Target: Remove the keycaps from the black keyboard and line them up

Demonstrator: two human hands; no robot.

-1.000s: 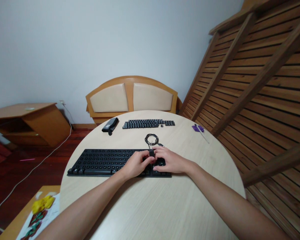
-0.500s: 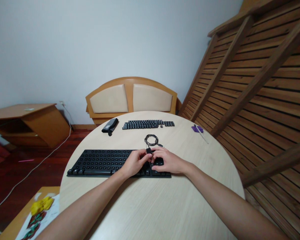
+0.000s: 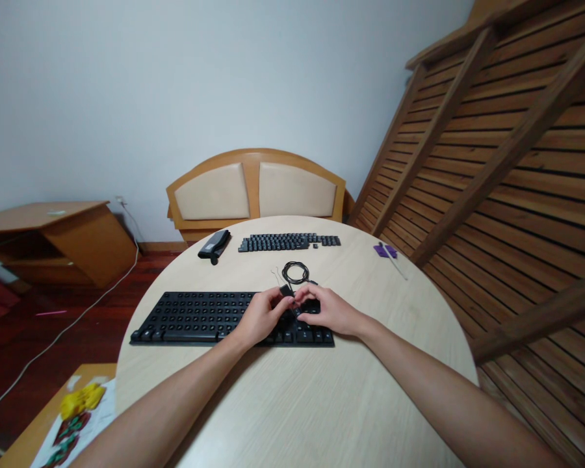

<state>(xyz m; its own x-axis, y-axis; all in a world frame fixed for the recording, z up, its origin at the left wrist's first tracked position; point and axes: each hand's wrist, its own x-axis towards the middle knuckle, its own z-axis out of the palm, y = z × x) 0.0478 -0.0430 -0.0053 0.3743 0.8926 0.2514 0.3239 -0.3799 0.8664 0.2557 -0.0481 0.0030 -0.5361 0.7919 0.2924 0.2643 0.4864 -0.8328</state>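
A black keyboard (image 3: 195, 318) lies on the round table, most of its keycaps off and the bare switches showing. Over its right part, my left hand (image 3: 263, 316) pinches a keycap puller (image 3: 285, 290), a small black handle with thin wire prongs pointing up and to the left. My right hand (image 3: 329, 312) curls in from the right, thumb and fingers drawn together right beside the puller. Whatever its fingertips grip is too small to make out. Just beyond the hands is the coiled black cable (image 3: 295, 273).
Removed keycaps (image 3: 277, 242) stand in rows toward the table's far side. A black pouch (image 3: 214, 246) sits to their left. At the right lie a purple cloth (image 3: 385, 251) and a thin white stick (image 3: 396, 265). Wooden slats (image 3: 517, 195) lean along the right.
The keycap puller has turned so that its wire prongs now point up and left, away from the keyboard. Both hands stay nearly in place, with the right fingers drawn closer together.
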